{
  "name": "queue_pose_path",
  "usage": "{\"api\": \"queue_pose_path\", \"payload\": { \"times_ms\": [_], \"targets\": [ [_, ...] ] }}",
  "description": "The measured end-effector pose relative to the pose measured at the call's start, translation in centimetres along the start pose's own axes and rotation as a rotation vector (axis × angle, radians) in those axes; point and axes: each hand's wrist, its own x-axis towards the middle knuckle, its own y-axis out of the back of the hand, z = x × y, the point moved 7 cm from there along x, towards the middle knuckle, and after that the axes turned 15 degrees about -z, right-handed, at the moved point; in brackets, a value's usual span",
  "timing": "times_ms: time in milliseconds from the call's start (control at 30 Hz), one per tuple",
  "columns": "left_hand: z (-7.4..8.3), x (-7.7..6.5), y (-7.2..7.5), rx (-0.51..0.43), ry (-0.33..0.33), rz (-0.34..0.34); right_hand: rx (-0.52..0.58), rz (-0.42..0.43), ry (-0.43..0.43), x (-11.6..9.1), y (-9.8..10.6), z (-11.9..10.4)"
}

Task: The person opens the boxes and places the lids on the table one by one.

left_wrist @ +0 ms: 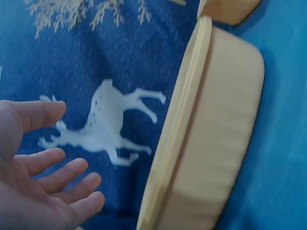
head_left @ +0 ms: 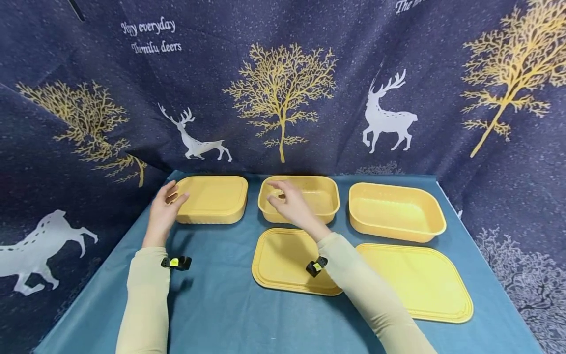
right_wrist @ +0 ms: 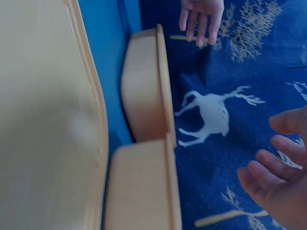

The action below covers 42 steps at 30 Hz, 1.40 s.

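At the back left of the table sits a yellow box with its lid on (head_left: 212, 196). My left hand (head_left: 162, 211) is at its left end, fingers loosely bent and holding nothing. In the left wrist view a gap shows between that hand (left_wrist: 57, 177) and the lidded box (left_wrist: 216, 124). Over the open middle box (head_left: 316, 199) hovers my right hand (head_left: 289, 201), fingers spread and nothing in them. The right wrist view shows the right hand (right_wrist: 280, 167) apart from the boxes. A yellow lid (head_left: 278, 260) lies flat in front of the middle box, partly under my right forearm.
Another open yellow box (head_left: 395, 209) stands at the back right, with a second loose lid (head_left: 424, 280) flat before it. A blue cloth (head_left: 221, 305) covers the table. Behind hangs a dark blue curtain (head_left: 305, 24) printed with deer and trees.
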Motion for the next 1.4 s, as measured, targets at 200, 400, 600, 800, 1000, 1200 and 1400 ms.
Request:
{"api": "queue_pose_path", "payload": {
  "times_ms": [200, 400, 600, 800, 1000, 1200, 1400],
  "targets": [
    [-2.3, -0.5, 1.9, -0.016, 0.095, 0.115, 0.064, 0.043, 0.002, 1.5, -2.1, 0.1],
    [-4.4, -0.6, 2.9, -0.087, 0.174, 0.197, 0.141, 0.022, -0.069, 2.7, -4.1, 0.4],
    [-6.6, -0.3, 3.1, -0.114, 0.217, 0.205, 0.127, -0.05, -0.143, 3.5, -6.4, 0.8],
    [-8.3, 0.1, 3.0, -0.139, 0.241, 0.203, 0.103, -0.097, -0.168, 4.3, -8.3, 1.3],
    [-9.2, 0.7, 3.0, -0.121, 0.258, 0.182, 0.09, -0.134, -0.219, 5.0, -9.6, 1.9],
    [-10.0, 1.1, 2.6, -0.13, 0.28, 0.128, 0.158, -0.138, -0.282, 5.5, -10.4, 2.8],
    [-10.7, 1.1, 2.3, -0.187, 0.294, 0.092, 0.174, -0.143, -0.289, 5.8, -11.5, 3.6]
  ]
}}
